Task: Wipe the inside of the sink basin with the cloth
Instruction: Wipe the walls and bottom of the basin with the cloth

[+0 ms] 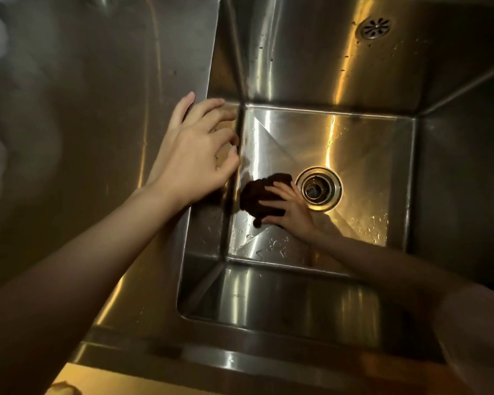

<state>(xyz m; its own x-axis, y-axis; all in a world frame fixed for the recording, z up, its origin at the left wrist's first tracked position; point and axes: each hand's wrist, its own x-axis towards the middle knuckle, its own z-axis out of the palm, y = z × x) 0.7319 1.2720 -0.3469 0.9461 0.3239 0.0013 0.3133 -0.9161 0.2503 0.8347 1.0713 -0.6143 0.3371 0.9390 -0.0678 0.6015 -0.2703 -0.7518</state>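
Observation:
A deep stainless steel sink basin point(362, 143) fills the middle and right of the head view. Down on its floor lies a dark brown cloth point(261, 195), bunched up just left of the round drain point(319, 188). My right hand point(290, 210) presses flat on the cloth with fingers spread over it, the arm reaching down from the lower right. My left hand point(196, 155) rests on the basin's left rim, its fingers curled over the edge and holding nothing.
A steel counter point(111, 81) stretches to the left of the basin. An overflow grille point(375, 28) sits high on the back wall. Water droplets dot the basin floor at front and right. The front rim point(240, 360) runs along the bottom.

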